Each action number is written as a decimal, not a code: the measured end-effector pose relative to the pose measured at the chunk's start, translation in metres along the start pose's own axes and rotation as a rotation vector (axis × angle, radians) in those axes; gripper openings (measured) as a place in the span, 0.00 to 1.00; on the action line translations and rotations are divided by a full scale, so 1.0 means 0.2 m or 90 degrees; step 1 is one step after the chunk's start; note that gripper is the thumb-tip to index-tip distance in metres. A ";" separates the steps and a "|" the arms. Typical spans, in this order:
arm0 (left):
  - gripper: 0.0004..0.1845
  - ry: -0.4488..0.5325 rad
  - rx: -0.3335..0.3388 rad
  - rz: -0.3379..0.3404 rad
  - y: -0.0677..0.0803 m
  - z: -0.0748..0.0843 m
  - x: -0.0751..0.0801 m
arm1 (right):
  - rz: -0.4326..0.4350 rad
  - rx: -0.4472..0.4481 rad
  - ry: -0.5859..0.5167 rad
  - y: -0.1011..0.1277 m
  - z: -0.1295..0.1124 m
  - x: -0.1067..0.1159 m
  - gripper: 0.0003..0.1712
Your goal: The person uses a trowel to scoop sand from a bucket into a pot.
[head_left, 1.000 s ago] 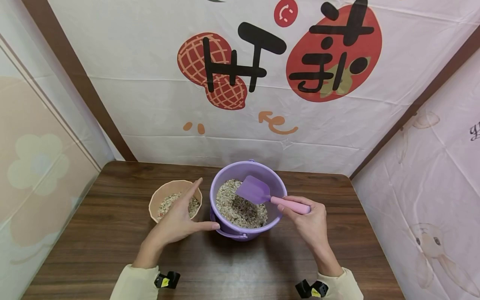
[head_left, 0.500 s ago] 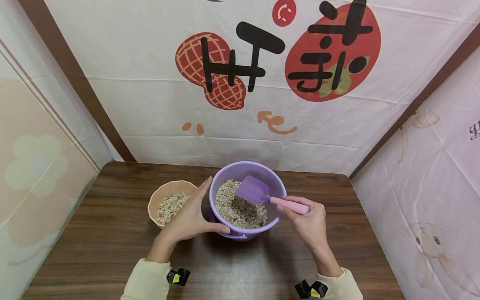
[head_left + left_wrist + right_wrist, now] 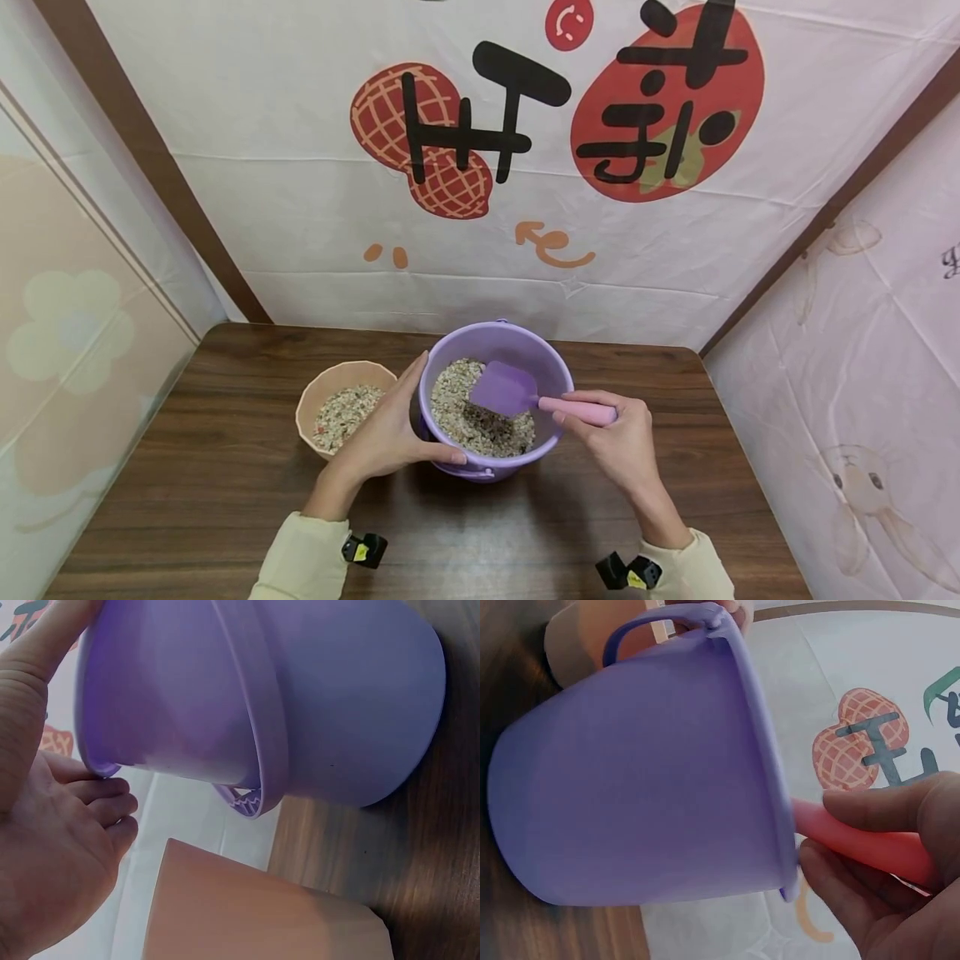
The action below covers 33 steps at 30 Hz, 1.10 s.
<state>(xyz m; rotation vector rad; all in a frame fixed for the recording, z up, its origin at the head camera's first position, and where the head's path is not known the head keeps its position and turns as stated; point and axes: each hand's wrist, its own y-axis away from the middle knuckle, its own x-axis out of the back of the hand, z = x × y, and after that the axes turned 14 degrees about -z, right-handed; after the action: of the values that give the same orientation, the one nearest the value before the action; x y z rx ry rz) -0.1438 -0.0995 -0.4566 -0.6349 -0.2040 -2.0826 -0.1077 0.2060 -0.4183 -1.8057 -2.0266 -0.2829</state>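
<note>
A purple bucket (image 3: 491, 333) of light mixed grit (image 3: 468, 417) stands on the table. My left hand (image 3: 390, 429) rests against its left side in the head view, thumb and fingers spread along the rim. In the left wrist view, fingertips (image 3: 112, 796) lie right at the edge of the bucket (image 3: 172, 690). My right hand (image 3: 618, 429) grips the pink handle (image 3: 577, 411) of a small shovel (image 3: 504, 389), its purple blade over the grit inside the bucket. In the right wrist view, the bucket wall (image 3: 645, 780) hides the blade.
Left of the bucket, a peach-coloured bowl (image 3: 313, 400) holds similar grit, partly covered by my left hand. The bucket's carrying handle (image 3: 465, 475) hangs down at the front. A printed cloth (image 3: 315, 208) rises behind the wooden table's (image 3: 187, 492) back edge.
My left hand has moved right from over the bowl to the bucket's rim. The shovel blade has tipped and shifted slightly, still in my right hand.
</note>
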 end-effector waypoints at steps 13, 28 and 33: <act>0.76 0.011 0.006 -0.002 0.00 0.00 0.00 | -0.105 -0.002 0.187 -0.04 -0.09 0.07 0.12; 0.76 0.024 0.018 -0.006 0.01 0.00 0.00 | -0.217 0.026 0.289 -0.09 -0.16 0.07 0.13; 0.76 0.024 0.019 -0.005 0.01 0.00 0.00 | -0.251 0.034 0.294 -0.11 -0.17 0.06 0.13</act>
<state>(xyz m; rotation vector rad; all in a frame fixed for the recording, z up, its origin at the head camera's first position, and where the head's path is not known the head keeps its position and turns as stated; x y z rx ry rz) -0.1427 -0.1003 -0.4574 -0.5775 -0.2157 -2.0930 -0.1239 0.2005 -0.3798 -1.1564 -1.9999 -0.6836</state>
